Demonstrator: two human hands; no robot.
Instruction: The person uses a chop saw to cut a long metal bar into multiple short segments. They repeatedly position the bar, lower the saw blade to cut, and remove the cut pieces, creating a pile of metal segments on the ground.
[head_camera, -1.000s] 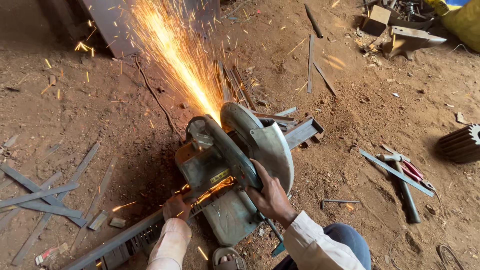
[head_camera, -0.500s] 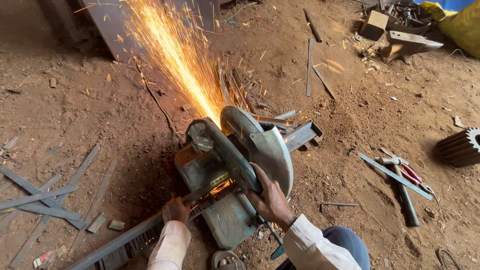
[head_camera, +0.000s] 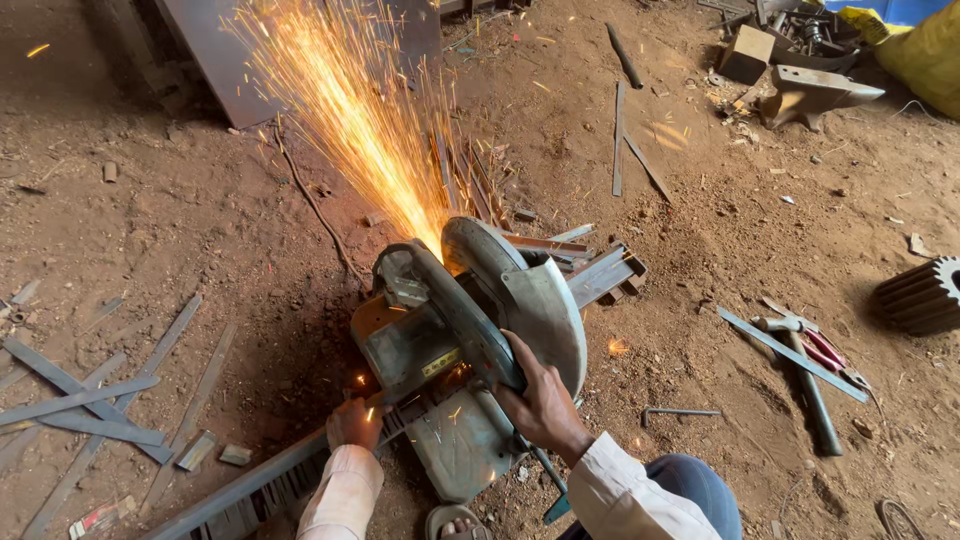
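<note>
A grey chop saw (head_camera: 470, 330) sits on the dirt floor, its guarded disc lowered onto a long metal bar (head_camera: 240, 488) that runs from lower left through the saw and out at the right (head_camera: 605, 270). Orange sparks (head_camera: 345, 110) fly up and back from the cut. My right hand (head_camera: 540, 395) is wrapped around the saw's handle, pressing down. My left hand (head_camera: 352, 422) rests on the bar just left of the saw's base, holding it. Both arms wear pale sleeves.
Flat metal strips (head_camera: 80, 405) lie scattered at the left. A hammer (head_camera: 805, 375), a metal strip and red-handled pliers lie at the right, a toothed gear (head_camera: 920, 295) beyond them. An anvil (head_camera: 815, 92) and scrap sit far right. A metal sheet (head_camera: 300, 50) stands behind the sparks.
The spark stream keeps flying and has shifted slightly. Both hands stay where they were on the handle and the bar.
</note>
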